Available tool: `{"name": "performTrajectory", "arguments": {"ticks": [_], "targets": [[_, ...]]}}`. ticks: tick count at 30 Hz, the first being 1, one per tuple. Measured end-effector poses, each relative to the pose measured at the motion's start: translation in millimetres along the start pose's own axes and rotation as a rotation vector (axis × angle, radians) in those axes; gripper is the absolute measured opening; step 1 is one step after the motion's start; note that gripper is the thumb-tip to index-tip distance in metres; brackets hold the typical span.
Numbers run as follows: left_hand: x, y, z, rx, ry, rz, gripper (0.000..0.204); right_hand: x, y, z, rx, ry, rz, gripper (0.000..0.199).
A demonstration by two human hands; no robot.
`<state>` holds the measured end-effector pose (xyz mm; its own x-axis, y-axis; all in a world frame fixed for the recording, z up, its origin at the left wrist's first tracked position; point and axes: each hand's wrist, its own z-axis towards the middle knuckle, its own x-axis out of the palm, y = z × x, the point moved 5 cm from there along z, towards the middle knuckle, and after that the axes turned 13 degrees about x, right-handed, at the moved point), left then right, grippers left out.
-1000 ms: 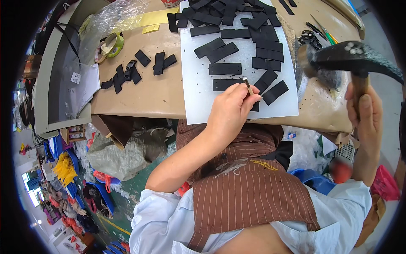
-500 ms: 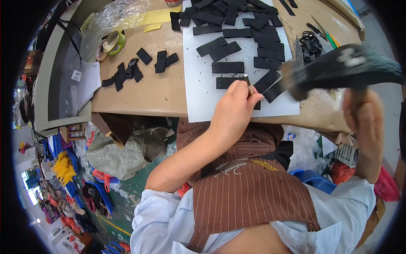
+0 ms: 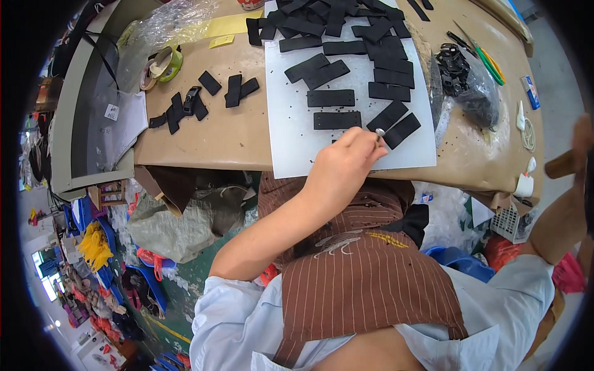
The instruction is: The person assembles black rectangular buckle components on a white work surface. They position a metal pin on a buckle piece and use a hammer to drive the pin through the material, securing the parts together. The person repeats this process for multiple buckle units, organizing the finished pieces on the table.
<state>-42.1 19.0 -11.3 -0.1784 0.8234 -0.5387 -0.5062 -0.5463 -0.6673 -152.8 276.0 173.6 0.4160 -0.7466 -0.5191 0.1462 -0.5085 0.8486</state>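
Note:
My left hand [image 3: 348, 157] is closed round a short metal punch [image 3: 379, 132], whose round top end shows above the fingers. It rests low on the white board [image 3: 291, 151]; a black strap piece lies largely hidden under the hand. Just beyond are other black strap pieces [image 3: 337, 120], some with small holes near their ends. My right hand [image 3: 580, 148] is raised at the far right edge, partly cut off. It grips a hammer by its wooden handle [image 3: 560, 166]; the hammer's head is out of view.
A heap of black straps [image 3: 315, 18] covers the board's far end. More straps and a buckle [image 3: 193, 93] lie left, near green tape [image 3: 173, 65]. On the right are a bag of black buckles [image 3: 455, 68], green-and-orange-handled scissors [image 3: 492, 65] and a coiled white cord [image 3: 528, 136].
My right hand has swung the hammer outward to the right, taking its head out of view. The punch in my left hand has moved slightly right and tilted; its round top now shows.

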Motion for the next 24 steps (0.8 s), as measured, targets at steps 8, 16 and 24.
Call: {"name": "performTrajectory", "arguments": {"ticks": [8, 16, 24], "targets": [[1, 23, 8, -0.431, -0.29, -0.51, 0.017, 48, -36, -15, 0.091, -0.189, 0.125, 0.047], [26, 31, 66, 0.001, 0.019, -0.103, 0.018, 60, -79, -19, 0.185, 0.026, 0.05, 0.04], [-14, 40, 79, -0.192, -0.023, -0.395, 0.009, 62, -87, -13, 0.203, -0.01, 0.069, 0.038]]}}
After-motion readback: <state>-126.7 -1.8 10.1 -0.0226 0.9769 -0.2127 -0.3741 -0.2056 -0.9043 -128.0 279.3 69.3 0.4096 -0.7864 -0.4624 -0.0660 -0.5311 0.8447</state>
